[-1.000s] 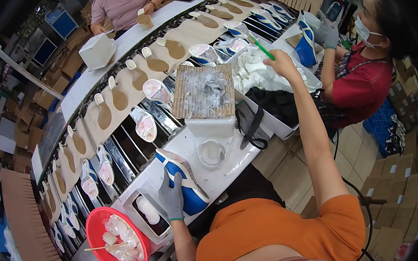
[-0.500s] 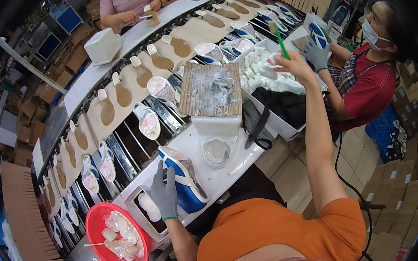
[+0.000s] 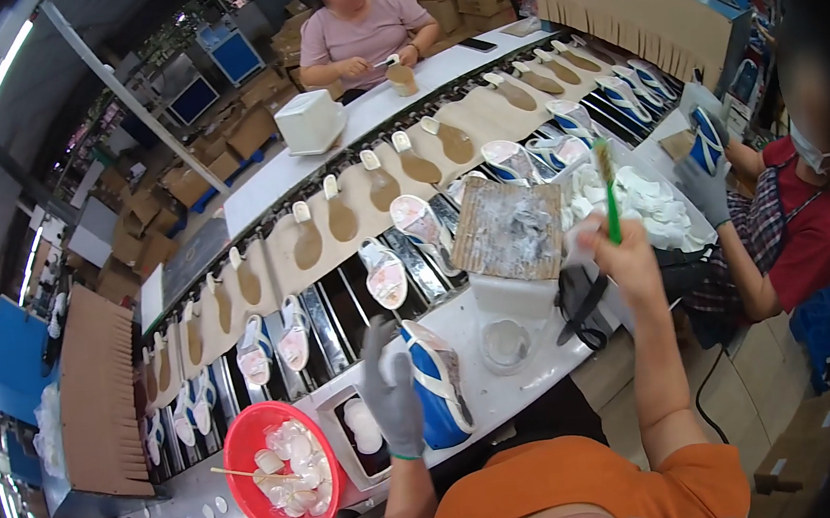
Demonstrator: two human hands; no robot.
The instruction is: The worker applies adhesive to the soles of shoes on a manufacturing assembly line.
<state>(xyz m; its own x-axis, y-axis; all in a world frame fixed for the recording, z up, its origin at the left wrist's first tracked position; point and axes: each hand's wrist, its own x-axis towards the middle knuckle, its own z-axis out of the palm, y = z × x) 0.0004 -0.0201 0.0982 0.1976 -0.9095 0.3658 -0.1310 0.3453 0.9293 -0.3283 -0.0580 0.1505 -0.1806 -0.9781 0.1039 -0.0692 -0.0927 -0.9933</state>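
My left hand (image 3: pixel 392 401), in a grey glove, is raised with its fingers stretched upward. It stands right beside a blue and white sandal (image 3: pixel 436 397) with a thick blue sole, propped at the table's near edge; whether they touch I cannot tell. My bare right hand (image 3: pixel 627 257) grips a green-handled brush (image 3: pixel 613 205), bristles up. Something white and blurred is also at its fingers. Nearby are a pile of white crumpled pads (image 3: pixel 644 199) in a box, a smeared corrugated cardboard piece (image 3: pixel 508 220) and a clear round bowl (image 3: pixel 506 343).
A red basin (image 3: pixel 243 475) with white pieces and a stick, and a white box (image 3: pixel 355 465), stand at left. A conveyor carries tan insoles (image 3: pixel 342 216) and several sandals (image 3: pixel 384 274). One co-worker (image 3: pixel 368 29) sits across; another (image 3: pixel 781 224), gloved, holds a sandal at right.
My left hand has lifted off the top of the sandal, its fingers now pointing up. The brush is now upright in my right hand. The whole view has shifted.
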